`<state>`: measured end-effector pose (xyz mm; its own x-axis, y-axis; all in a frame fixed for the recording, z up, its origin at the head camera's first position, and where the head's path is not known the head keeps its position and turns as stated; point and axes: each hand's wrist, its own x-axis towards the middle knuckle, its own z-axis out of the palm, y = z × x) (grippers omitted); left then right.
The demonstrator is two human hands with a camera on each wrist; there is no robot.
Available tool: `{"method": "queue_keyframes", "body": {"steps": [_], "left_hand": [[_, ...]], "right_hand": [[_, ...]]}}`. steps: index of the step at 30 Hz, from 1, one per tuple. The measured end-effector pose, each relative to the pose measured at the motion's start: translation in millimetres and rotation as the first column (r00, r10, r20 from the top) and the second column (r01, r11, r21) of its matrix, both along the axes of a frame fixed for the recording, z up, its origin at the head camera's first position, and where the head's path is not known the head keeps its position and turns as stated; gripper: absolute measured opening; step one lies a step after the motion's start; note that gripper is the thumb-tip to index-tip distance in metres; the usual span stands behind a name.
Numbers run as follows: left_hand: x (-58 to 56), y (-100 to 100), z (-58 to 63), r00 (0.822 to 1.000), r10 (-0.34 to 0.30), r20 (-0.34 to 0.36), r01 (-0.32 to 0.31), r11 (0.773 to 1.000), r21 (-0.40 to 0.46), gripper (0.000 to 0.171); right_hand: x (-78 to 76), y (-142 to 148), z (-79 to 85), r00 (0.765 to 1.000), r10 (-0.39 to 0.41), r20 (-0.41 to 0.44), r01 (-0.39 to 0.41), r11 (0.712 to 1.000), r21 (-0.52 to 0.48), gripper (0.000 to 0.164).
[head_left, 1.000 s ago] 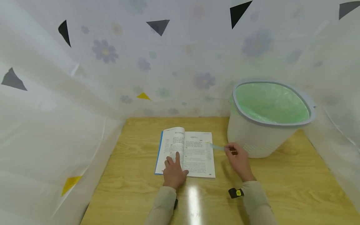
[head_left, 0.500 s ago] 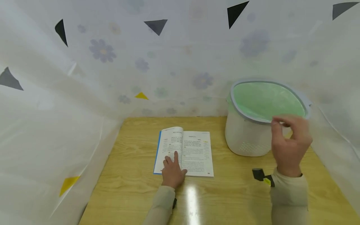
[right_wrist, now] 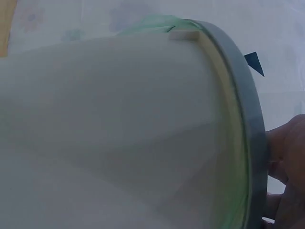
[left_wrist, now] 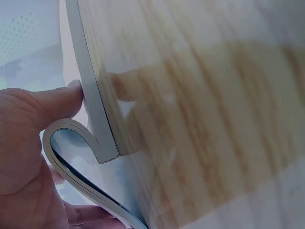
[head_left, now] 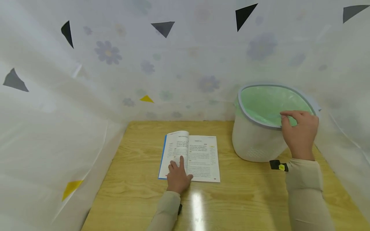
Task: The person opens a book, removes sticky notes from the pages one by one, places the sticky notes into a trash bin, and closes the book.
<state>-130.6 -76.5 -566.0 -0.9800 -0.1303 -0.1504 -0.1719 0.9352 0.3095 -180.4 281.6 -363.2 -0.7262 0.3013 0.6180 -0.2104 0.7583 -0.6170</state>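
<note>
An open book (head_left: 203, 160) with a blue cover edge lies on the table. My left hand (head_left: 177, 178) rests on its lower pages, forefinger stretched over the left page and thumb at the bottom edge. In the left wrist view that thumb (left_wrist: 62, 100) touches the book's edge beside a curled stack of pages (left_wrist: 71, 129). My right hand (head_left: 300, 131) is at the near right rim of a white waste bin (head_left: 257, 144), thumb and forefinger drawn close together. No strip shows at these fingertips; whether they hold one cannot be told against the green liner.
A green bag (head_left: 268, 102) lines the bin under its grey-blue rim (head_left: 248, 115). The bin stands at the back right of the wooden table (head_left: 138, 147). White sheeting (head_left: 188, 64) with flowers and stuck-on triangles walls the back and sides.
The right hand has moved right and up from beside the book to the bin's rim. The pale green strip it pinched a second ago no longer shows. The left hand stays on the book.
</note>
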Motion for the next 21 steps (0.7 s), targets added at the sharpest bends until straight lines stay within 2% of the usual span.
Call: {"method": "queue_keyframes", "body": {"steps": [5, 11, 16, 21], "left_hand": [[-0.5, 0, -0.1, 1.0, -0.002, 0.005, 0.002, 1.0, -0.007, 0.095], [-1.2, -1, 2.4, 1.0, 0.0, 0.011, 0.0, 1.0, 0.009, 0.094], [-2.0, 0, -2.1, 1.0, -0.004, -0.005, 0.004, 1.0, 0.015, 0.095], [-0.3, -1, 2.4, 1.0, -0.011, -0.025, 0.011, 1.0, 0.007, 0.095]], "right_hand": [[-1.3, -1, -3.1, 1.0, -0.008, -0.011, 0.008, 1.0, 0.014, 0.025], [-1.7, -1, -1.5, 0.999, -0.02, 0.03, 0.019, 0.999, 0.027, 0.026], [-1.9, 1, 1.4, 0.991, -0.016, 0.135, 0.009, 0.999, 0.052, 0.03], [-0.1, 4, 6.8, 0.972, -0.03, 0.232, 0.016, 0.998, 0.062, 0.034]]}}
